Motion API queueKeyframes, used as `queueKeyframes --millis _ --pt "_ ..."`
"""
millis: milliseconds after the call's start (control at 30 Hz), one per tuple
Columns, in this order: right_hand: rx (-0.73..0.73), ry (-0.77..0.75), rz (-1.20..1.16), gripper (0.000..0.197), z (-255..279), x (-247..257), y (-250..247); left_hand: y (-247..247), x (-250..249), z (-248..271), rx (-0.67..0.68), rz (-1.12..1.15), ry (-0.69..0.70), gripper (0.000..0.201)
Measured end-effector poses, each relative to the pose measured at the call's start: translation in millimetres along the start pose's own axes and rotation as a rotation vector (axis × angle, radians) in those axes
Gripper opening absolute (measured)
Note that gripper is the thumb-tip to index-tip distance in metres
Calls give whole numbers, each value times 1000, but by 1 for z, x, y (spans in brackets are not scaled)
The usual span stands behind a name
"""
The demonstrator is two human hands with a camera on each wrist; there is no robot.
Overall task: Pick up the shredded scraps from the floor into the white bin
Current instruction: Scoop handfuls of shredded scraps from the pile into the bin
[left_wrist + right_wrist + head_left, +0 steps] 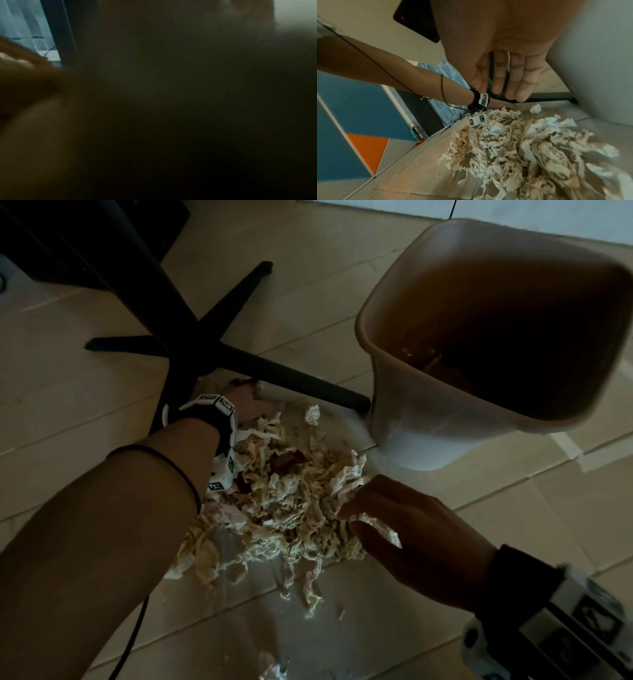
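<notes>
A heap of shredded scraps, pale paper strips mixed with crumpled tissue, lies on the tiled floor. The white bin stands just beyond it to the right, with a little debris at its bottom. My left hand lies low at the far edge of the heap by the chair leg. In the right wrist view the left hand rests flat on the floor with its fingers stretched out. My right hand is at the near right edge of the heap. Its fingers are straight and together just above the scraps. The left wrist view is dark and blurred.
A black star-shaped chair base spreads over the floor right behind the heap, and one leg ends beside the bin. A thin cable runs along my left forearm. Small stray scraps lie nearer to me.
</notes>
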State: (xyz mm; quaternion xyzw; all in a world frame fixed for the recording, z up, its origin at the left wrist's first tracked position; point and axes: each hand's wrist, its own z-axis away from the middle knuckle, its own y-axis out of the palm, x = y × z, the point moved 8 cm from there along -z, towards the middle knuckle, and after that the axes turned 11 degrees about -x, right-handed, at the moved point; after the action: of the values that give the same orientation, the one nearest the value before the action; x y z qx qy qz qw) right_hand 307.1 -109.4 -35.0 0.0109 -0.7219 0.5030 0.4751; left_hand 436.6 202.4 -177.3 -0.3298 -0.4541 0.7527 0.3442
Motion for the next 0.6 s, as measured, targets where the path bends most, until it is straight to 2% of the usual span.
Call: queueKeyframes --millis 100,200,333,500,600 --pt "26 29 2 31 -1 -9 7 1 -1 6 -23 -27 19 100" --pt "41 83 -6 30 -3 -18 12 4 -6 14 -54 -28 46 99" --pt "52 110 -11 27 -4 -24 17 21 -25 33 -12 58 90 103" --pt "68 144 -49 27 3 -25 16 36 -61 59 -31 20 174 80" --pt "64 175 -49 26 7 -30 16 45 -73 66 -80 -90 239 66"
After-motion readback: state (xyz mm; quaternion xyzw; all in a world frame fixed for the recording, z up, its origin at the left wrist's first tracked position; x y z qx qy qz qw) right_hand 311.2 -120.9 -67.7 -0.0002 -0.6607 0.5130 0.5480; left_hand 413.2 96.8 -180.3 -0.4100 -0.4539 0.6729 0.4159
